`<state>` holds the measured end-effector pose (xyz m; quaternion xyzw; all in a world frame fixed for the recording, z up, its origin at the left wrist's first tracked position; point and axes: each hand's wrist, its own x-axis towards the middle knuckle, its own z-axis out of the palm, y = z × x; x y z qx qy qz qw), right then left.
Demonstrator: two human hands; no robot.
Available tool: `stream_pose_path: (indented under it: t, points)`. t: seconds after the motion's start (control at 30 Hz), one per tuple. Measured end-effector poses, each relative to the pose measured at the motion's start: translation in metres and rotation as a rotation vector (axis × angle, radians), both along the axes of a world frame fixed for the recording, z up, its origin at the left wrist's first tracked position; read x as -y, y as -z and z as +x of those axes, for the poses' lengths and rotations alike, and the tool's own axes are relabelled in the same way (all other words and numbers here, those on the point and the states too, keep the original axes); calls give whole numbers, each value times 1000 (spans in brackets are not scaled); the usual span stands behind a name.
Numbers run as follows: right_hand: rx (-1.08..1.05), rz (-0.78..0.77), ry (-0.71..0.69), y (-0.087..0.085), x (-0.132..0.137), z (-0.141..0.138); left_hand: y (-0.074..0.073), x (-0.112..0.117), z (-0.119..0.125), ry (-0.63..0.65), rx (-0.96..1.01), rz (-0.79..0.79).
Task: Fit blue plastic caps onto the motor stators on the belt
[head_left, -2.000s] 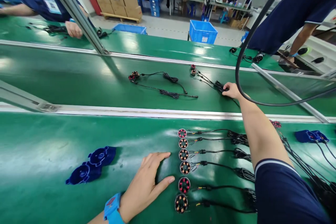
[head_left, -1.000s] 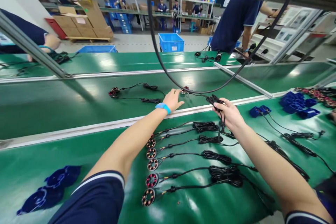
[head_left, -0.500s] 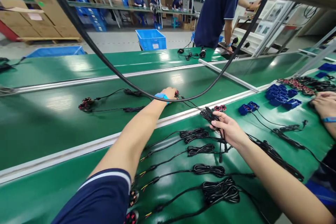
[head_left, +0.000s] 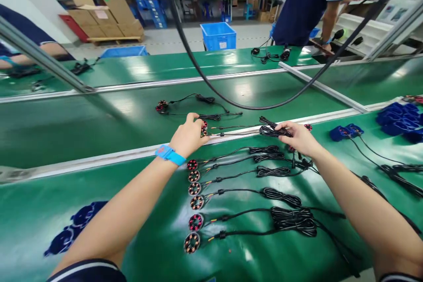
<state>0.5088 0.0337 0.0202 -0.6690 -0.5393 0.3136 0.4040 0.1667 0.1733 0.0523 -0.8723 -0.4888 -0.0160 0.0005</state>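
My left hand [head_left: 189, 135], with a blue wrist strap, is closed around small ring-shaped copper-wound coils [head_left: 204, 128] above the white rail. Thin leads run from them to a bundled black cable [head_left: 271, 131], which my right hand [head_left: 299, 139] pinches by its right end. Nearer to me, several similar coil rings [head_left: 194, 188] lie in a column on the green surface. Their bundled cables [head_left: 280, 194] stretch out to the right. Beyond the rail, another pair of coils [head_left: 161, 106] with cables rests on the green belt.
Blue caps lie at left [head_left: 74, 228] and blue cups at right [head_left: 398, 121]. A black cable [head_left: 211, 86] hangs in a loop across the view. Across the belt stand a person in navy [head_left: 306, 4] and a blue crate [head_left: 218, 36]. A metal post [head_left: 42, 55] slants at left.
My left hand has drawn the coils from over the belt back toward the rail. The cable bundle is now stretched out more level between my hands. The view has swung left.
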Motion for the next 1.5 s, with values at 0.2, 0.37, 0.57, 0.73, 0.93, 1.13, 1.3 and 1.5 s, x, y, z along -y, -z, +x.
stream_pose_path:
  t: [0.2, 0.37, 0.57, 0.73, 0.93, 1.13, 1.3, 1.5]
  points:
    - [171, -91, -324, 7, -37, -12, 33, 15, -56, -104, 140, -100]
    - [455, 22, -306, 9, -34, -17, 47, 24, -83, -37, 244, -184]
    - [403, 76, -376, -15, -45, -123, 53, 34, -107, 143, 463, -229]
    - [372, 25, -576, 1, -77, -214, 67, 35, -112, 224, 493, -173]
    - [352, -78, -589, 13, -90, -231, 67, 34, -116, 295, 508, -140]
    - [74, -231, -604, 17, -93, -232, 63, 35, -119, 361, 502, -6]
    - [-253, -315, -459, 20, -96, -239, 61, 37, -117, 392, 499, -5]
    - [-382, -411, -385, 17, -95, -240, 55, 41, -114, 346, 473, -32]
